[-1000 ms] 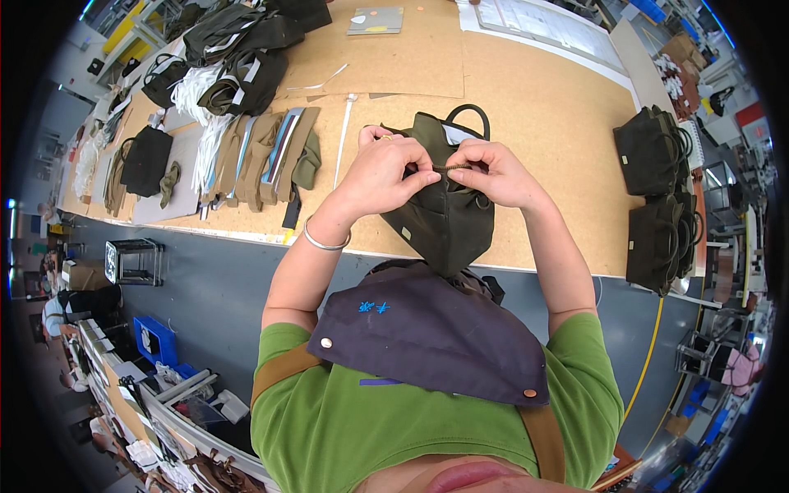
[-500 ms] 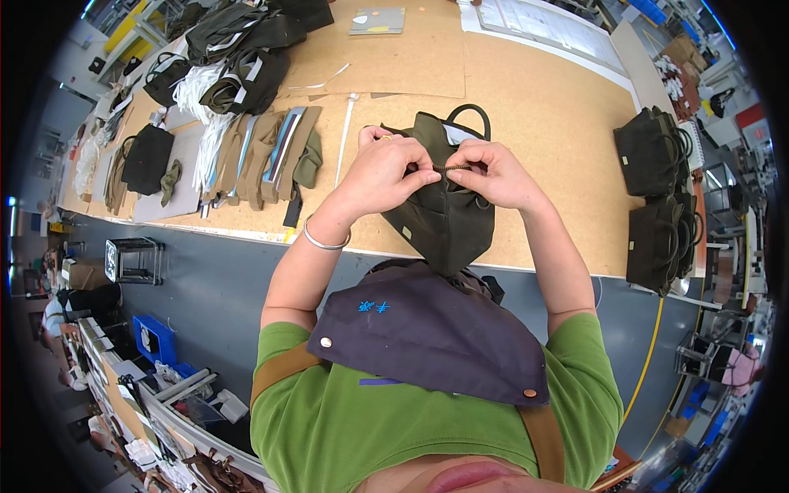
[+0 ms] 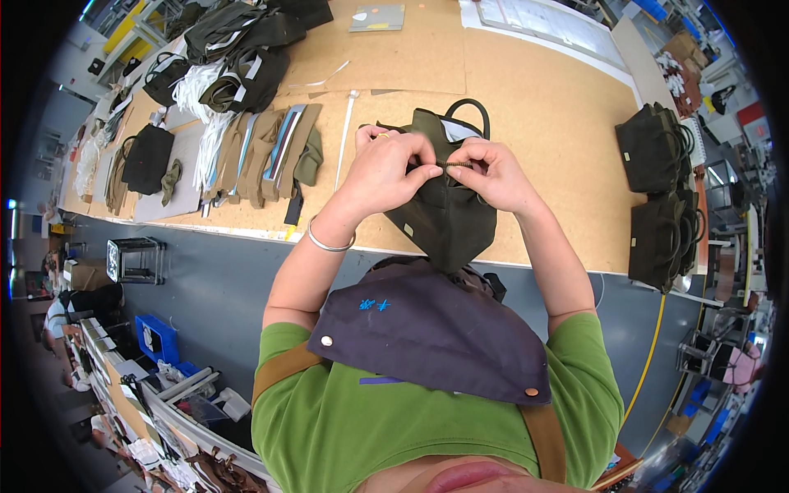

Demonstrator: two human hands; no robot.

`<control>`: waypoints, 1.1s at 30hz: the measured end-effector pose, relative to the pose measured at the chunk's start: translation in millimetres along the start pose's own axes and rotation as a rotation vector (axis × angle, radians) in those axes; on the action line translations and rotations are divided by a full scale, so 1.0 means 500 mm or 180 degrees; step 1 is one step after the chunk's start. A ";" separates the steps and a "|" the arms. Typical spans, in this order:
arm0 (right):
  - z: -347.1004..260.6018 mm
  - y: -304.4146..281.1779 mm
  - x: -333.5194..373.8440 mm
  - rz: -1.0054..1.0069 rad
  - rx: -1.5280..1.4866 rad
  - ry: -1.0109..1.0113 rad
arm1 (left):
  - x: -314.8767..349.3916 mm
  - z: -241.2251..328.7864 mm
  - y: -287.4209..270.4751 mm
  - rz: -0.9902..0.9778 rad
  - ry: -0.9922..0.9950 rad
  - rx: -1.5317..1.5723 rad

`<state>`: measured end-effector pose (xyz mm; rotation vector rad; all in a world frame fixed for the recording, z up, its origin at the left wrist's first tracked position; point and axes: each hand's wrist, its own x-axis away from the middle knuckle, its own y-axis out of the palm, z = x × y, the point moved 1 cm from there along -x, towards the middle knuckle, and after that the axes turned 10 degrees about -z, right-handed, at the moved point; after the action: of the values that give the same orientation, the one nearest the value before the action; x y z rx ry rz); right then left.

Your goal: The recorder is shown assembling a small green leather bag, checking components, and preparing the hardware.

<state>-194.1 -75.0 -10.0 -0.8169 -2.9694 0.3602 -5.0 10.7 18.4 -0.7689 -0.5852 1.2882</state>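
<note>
Both hands, left hand (image 3: 385,167) and right hand (image 3: 491,172), have fingers pinched shut on the olive bag's (image 3: 448,215) top edge. Bag hangs over the tan worktop (image 3: 542,107). Grey flat package (image 3: 376,17) lies at the far edge.

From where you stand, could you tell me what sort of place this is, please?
It looks like a bag-making workshop. Both hands, left hand and right hand, work on a dark olive bag at a long cork-topped workbench, with finished bags stacked at one end and cut fabric pieces laid out.

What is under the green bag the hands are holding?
Under the dark green bag lies the brown cork-like table; its lower tip hangs past the edge. Both the left hand and right hand pinch its top. The bag hides whatever lies directly beneath it.
</note>
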 end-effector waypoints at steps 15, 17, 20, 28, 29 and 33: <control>0.003 0.026 0.018 0.0914 0.1331 -0.1077 | 0.022 -0.015 0.002 0.0185 0.0503 -0.0326; -0.009 0.039 0.031 0.0581 0.1722 -0.0681 | 0.020 -0.021 0.000 0.0171 0.0504 -0.0288; 0.011 0.055 0.027 0.0227 0.1709 -0.0258 | 0.021 -0.031 0.001 0.0128 0.0479 -0.0229; 0.010 0.064 0.033 0.0188 0.1366 0.0012 | 0.029 -0.023 0.010 0.0202 0.0509 -0.0140; 0.011 0.065 0.032 0.0186 0.1356 0.0061 | 0.031 -0.026 0.013 0.0232 0.0494 -0.0134; 0.010 0.073 0.033 0.0389 0.1236 0.0002 | 0.040 -0.023 0.023 0.0552 0.0530 -0.0162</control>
<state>-190.6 -37.1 -23.6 -0.9426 -2.7155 0.9041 0.4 29.6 1.7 -0.9760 -0.4255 1.3560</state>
